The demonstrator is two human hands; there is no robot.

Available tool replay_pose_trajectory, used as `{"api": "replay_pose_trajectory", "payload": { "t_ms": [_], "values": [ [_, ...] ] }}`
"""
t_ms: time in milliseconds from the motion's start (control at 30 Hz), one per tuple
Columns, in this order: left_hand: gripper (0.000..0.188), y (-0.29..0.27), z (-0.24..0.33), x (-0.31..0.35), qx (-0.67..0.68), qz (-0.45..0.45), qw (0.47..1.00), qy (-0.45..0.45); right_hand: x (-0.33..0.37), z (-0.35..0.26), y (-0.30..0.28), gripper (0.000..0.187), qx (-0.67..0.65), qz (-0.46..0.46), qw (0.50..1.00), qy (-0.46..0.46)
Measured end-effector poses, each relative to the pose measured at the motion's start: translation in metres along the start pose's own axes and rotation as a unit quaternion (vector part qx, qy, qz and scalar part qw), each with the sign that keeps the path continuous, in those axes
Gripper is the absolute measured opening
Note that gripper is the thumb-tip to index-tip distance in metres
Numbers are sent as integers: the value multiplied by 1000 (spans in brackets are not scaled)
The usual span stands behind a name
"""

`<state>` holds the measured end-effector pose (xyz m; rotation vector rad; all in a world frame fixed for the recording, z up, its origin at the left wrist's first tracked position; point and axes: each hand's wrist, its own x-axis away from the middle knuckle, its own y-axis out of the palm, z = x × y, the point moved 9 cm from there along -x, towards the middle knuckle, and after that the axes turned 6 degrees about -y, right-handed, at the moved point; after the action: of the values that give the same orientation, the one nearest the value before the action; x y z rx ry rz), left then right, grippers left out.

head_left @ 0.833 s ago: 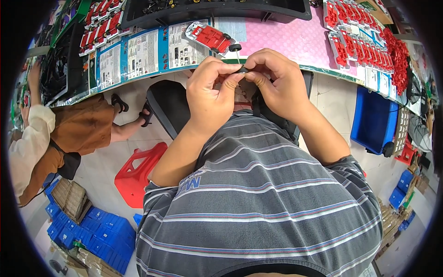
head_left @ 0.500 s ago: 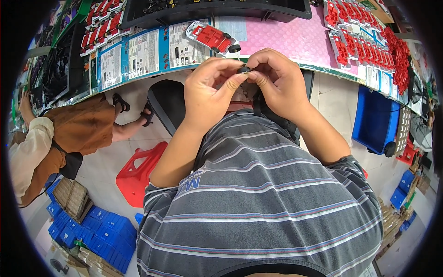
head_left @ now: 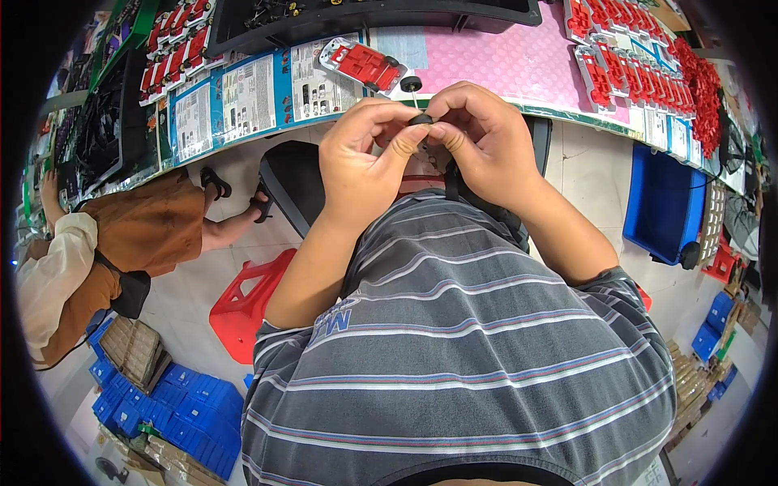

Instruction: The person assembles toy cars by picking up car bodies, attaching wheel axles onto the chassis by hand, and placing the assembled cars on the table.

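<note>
Wide fisheye from head height; downward; close

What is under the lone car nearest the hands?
A printed sheet shows around the car's left end; whatever lies directly beneath its body is covered.

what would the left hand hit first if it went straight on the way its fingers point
Pointing rightward, the left hand would first press on the black wheel it pinches, then probably meet the right hand just beyond; depth there is hard to judge.
</note>
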<state>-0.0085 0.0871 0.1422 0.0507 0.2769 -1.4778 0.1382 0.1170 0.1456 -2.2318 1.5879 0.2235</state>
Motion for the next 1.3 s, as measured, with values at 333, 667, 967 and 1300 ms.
{"api": "replay_pose_trajectory", "payload": {
  "t_ms": [333,667,967,1300],
  "values": [
    [17,6,-34,2,198,-32,968,-151,-1,7,-3,32,-43,33,999,-3],
    [36,-6,-63,6,208,-17,962,-177,-8,32,14,54,8,-11,999,38],
    [39,-50,-132,-33,108,157,929,-317,-29,83,24,56,135,58,983,114],
    [37,-36,-134,-39,127,85,939,-308,-12,115,27,47,-72,68,977,190]
  ]
}}
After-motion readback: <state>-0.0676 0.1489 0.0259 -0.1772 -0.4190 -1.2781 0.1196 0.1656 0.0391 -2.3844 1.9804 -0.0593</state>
